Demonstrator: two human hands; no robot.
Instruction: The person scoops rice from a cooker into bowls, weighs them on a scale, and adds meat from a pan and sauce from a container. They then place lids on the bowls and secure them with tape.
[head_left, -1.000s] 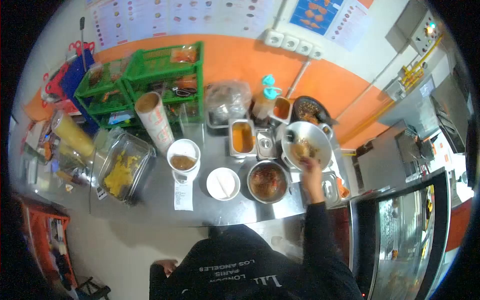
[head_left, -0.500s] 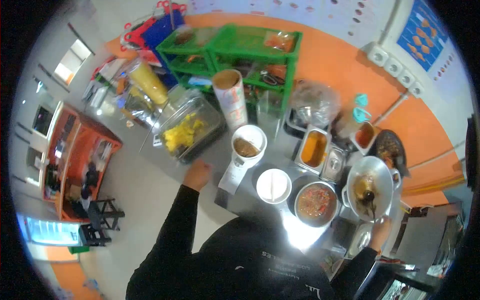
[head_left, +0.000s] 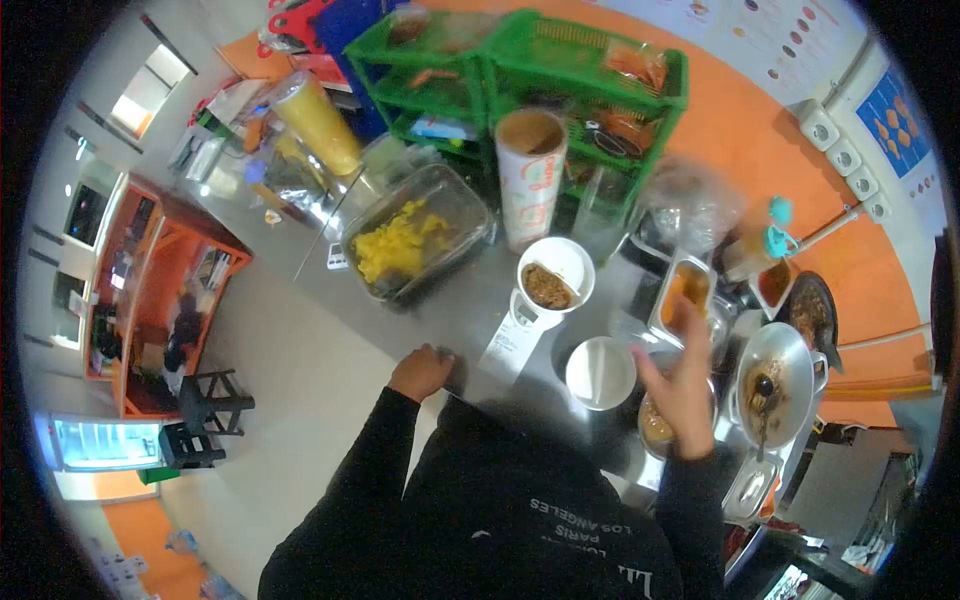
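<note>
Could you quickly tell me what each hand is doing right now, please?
Left hand: loosely curled, resting on the steel counter edge.
Right hand: open, empty.

We are looking at a small food stall's kitchen — a steel counter (head_left: pixel 440 320) is carrying sauce pans (head_left: pixel 688 288) and a wok (head_left: pixel 775 372), menu posters (head_left: pixel 790 45) are hanging on the orange wall (head_left: pixel 740 130), and green crates (head_left: pixel 520 70) are holding supplies.

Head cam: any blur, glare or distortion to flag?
Head view: strong fisheye, black vignette at the edges, counter lines bowed; right hand motion-blurred over the pot, left hand sharper on the counter edge; soft glare on the steel; bright window top left.
</note>
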